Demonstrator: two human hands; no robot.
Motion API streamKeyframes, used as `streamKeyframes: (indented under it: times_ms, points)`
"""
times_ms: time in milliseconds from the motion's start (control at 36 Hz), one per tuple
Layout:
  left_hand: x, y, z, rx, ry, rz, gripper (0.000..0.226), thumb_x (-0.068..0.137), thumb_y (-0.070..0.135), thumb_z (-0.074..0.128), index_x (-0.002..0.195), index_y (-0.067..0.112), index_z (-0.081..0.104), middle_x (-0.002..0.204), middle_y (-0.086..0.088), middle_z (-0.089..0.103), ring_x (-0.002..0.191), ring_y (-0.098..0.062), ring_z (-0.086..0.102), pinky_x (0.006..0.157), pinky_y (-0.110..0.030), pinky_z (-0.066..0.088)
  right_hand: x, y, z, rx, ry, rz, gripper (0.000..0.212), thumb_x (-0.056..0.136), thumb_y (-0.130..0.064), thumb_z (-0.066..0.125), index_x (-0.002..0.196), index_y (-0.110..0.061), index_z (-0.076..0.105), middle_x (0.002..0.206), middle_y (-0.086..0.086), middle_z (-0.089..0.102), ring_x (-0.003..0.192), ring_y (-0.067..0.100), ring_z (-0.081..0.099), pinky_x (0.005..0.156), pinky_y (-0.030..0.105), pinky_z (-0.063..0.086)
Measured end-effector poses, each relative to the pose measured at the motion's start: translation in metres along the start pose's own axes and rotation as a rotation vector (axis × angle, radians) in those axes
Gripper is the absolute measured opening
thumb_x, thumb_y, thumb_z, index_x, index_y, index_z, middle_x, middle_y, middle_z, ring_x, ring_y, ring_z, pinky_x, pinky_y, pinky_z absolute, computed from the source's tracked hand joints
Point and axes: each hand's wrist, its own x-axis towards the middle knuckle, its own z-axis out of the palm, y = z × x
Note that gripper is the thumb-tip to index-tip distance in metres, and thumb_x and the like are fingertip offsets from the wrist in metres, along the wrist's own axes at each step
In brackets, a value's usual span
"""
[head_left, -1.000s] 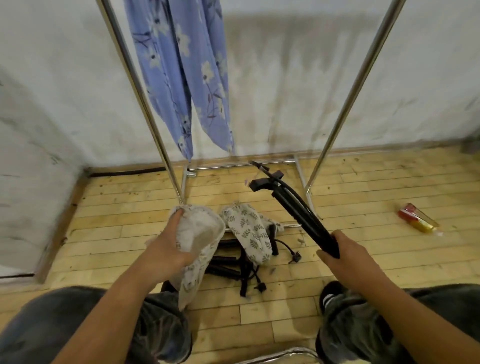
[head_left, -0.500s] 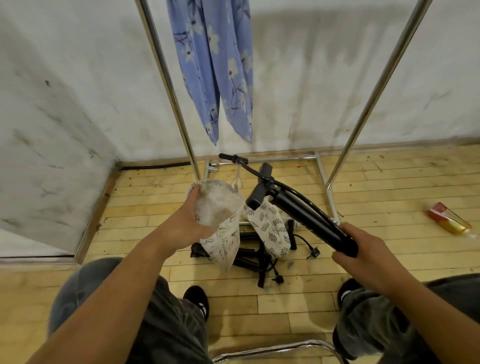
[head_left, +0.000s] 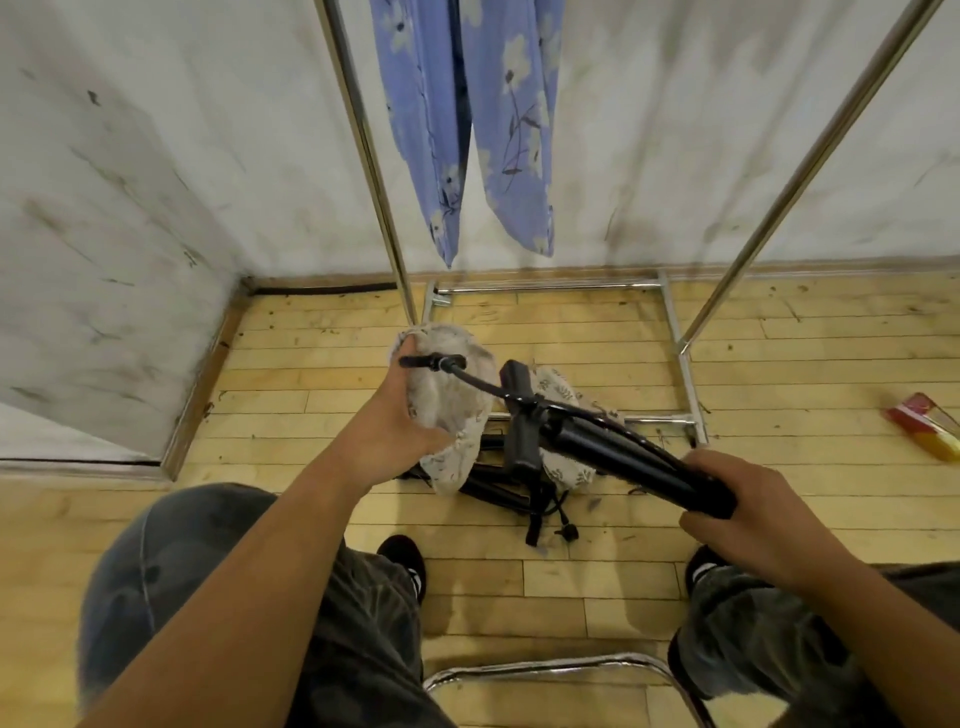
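My left hand (head_left: 387, 426) grips a bunched white cloth with a small leaf print (head_left: 449, 395), held up in front of me. My right hand (head_left: 748, 512) grips the body of a black hand pump (head_left: 613, 449), which points up and to the left. Its thin black hose (head_left: 467, 376) arcs over the cloth, and the hose tip lies at the fingers of my left hand. A second leaf-print cloth (head_left: 566, 389) lies on the floor behind the pump, over a heap of black items and straps (head_left: 519, 499).
A chrome clothes rack (head_left: 374, 171) stands ahead on the wooden floor, with a blue floral garment (head_left: 498, 130) hanging from it. A red and yellow packet (head_left: 924, 426) lies at the right. A chrome chair rim (head_left: 545, 667) is between my knees. White walls meet at the left corner.
The pump has swung left, so its hose tip has reached the cloth at my left hand. My view has moved closer to the rack and the floor heap.
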Motion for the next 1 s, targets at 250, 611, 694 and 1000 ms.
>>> streamKeyframes:
  times_ms: [250, 611, 694, 1000]
  points:
    - [0.003, -0.004, 0.0, 0.086, 0.08, -0.088, 0.11, 0.089, 0.003, 0.061, 0.16, 0.046, -0.011, 0.127, 0.005, 0.056, 0.053, -0.009, 0.061, 0.047, -0.025, 0.047, 0.006, 0.003, 0.004, -0.114, -0.028, -0.004, 0.033, 0.08, -0.021, 0.079, 0.096, -0.043, 0.06, 0.088, -0.018, 0.063, 0.079, 0.004, 0.059, 0.067, 0.027, 0.049]
    - [0.001, -0.003, 0.001, 0.102, 0.092, -0.029, 0.109, 0.087, 0.004, 0.064, 0.161, 0.049, -0.002, 0.141, -0.006, 0.056, 0.064, -0.016, 0.065, 0.043, -0.022, 0.043, 0.011, 0.003, 0.007, -0.249, -0.06, 0.024, 0.027, 0.085, -0.03, 0.074, 0.102, -0.043, 0.058, 0.088, -0.018, 0.06, 0.076, 0.002, 0.056, 0.059, 0.016, 0.036]
    - [0.002, -0.003, 0.005, 0.167, 0.045, 0.009, 0.11, 0.086, 0.001, 0.062, 0.159, 0.054, -0.001, 0.133, 0.004, 0.056, 0.07, -0.026, 0.07, 0.047, -0.037, 0.051, 0.013, 0.005, 0.009, -0.255, -0.055, 0.013, 0.027, 0.085, -0.032, 0.074, 0.103, -0.044, 0.058, 0.088, -0.019, 0.06, 0.077, 0.003, 0.056, 0.061, 0.018, 0.04]
    - [0.0, 0.004, 0.019, 0.293, -0.053, 0.176, 0.104, 0.091, -0.004, 0.061, 0.158, 0.055, 0.007, 0.163, 0.007, 0.037, 0.12, -0.017, 0.06, 0.067, -0.007, 0.047, 0.015, 0.008, 0.011, -0.27, -0.007, -0.013, 0.032, 0.083, -0.033, 0.074, 0.111, -0.045, 0.061, 0.091, -0.022, 0.06, 0.08, 0.002, 0.057, 0.067, 0.026, 0.053]
